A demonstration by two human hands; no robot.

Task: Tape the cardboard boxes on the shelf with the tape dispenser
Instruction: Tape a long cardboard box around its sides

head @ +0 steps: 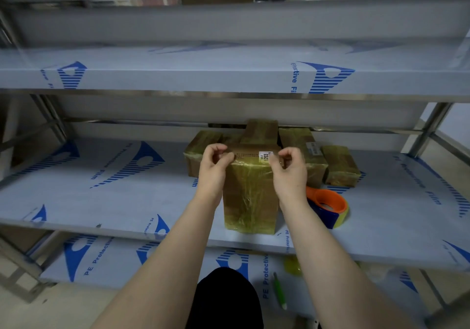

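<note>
Two loose items, lower shelf: a green stick (279, 290) and a blurred yellow lump (292, 266). Neither looks needed for the task.
Shelf (127, 189): the middle level, covered in blue-printed protective film. It carries all the boxes and the dispenser.
Front box (250, 196): stands upright at the shelf's front edge with its long axis vertical. It is already wrapped in glossy yellowish tape and has a white label (265, 156) on top.
Tape dispenser (328, 206): lies flat on the shelf just beside the front box's right side, orange frame over a blue body. No hand touches it.
Key relation: the dispenser sits below and to the right of the hands, and the right hand is nearer. Reaching it probably means a short drop down and to the right.
Left hand (213, 168): fingers curled, thumb and fingertips pinching at the box's top left edge.
Right hand (291, 171): fingers curled, pinching at the top right edge, next to the label.
Held between them: cannot tell whether it is a loose tape strip or only the wrap.
Rear boxes: four, all taped, at left (197, 148), centre (260, 130), right (300, 138) and far right (342, 166). They are crowded close behind the front box.
</note>
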